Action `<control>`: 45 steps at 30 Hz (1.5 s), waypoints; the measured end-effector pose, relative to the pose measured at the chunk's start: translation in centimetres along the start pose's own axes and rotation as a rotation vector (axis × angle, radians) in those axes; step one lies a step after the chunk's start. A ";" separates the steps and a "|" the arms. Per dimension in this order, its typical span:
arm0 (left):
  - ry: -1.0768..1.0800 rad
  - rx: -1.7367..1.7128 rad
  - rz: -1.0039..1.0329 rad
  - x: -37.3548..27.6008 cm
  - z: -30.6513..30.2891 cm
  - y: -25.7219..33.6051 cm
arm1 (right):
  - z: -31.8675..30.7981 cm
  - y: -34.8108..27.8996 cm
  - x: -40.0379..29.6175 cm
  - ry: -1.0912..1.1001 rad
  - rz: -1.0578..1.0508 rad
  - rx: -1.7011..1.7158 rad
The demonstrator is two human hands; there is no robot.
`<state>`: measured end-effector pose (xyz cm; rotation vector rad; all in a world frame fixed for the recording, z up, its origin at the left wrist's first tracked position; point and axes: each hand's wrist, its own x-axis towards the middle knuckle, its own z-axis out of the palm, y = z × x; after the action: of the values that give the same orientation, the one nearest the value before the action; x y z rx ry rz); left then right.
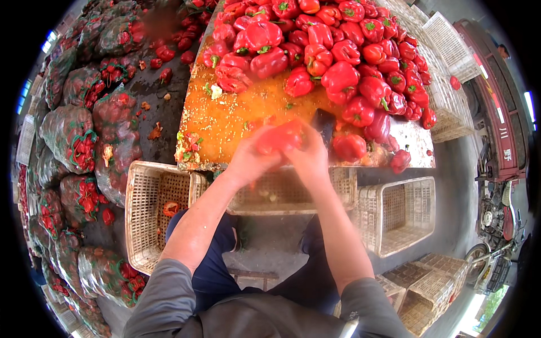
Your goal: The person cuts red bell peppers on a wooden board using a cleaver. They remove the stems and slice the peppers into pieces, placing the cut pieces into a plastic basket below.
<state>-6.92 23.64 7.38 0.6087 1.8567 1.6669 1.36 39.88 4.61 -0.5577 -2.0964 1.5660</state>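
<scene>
Between my left hand and my right hand is a red bell pepper, blurred, held over the near edge of a work table. Both hands grip it from its sides. Wet orange residue and pale seeds cover the table top. A large heap of red bell peppers fills its far and right parts. Just beyond my right hand stands a dark block-like object, its kind unclear. One loose pepper lies to the right of that hand.
Below the table edge, a plastic crate stands before me. Another crate at the left holds a pepper piece; an upright crate is at the right. Filled mesh sacks crowd the left floor. A motorcycle stands far right.
</scene>
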 end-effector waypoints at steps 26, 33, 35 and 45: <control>0.023 0.115 0.097 -0.9 -2.1 -2.1 | 0.1 0.0 -0.8 -0.115 0.282 0.131; 0.030 0.212 0.112 -0.9 -1.5 -3.0 | 1.2 -0.8 -1.5 -0.012 0.266 0.067; -0.022 0.213 0.106 -1.1 -1.2 -2.5 | 1.1 -0.5 -1.6 0.005 0.197 -0.040; 0.052 0.196 0.099 -2.0 -0.7 -1.0 | 1.6 -2.4 -1.2 0.043 0.051 -0.175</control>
<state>-5.86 21.66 6.69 0.7556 2.0744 1.5870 1.31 37.28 6.40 -0.7047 -2.2157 1.3921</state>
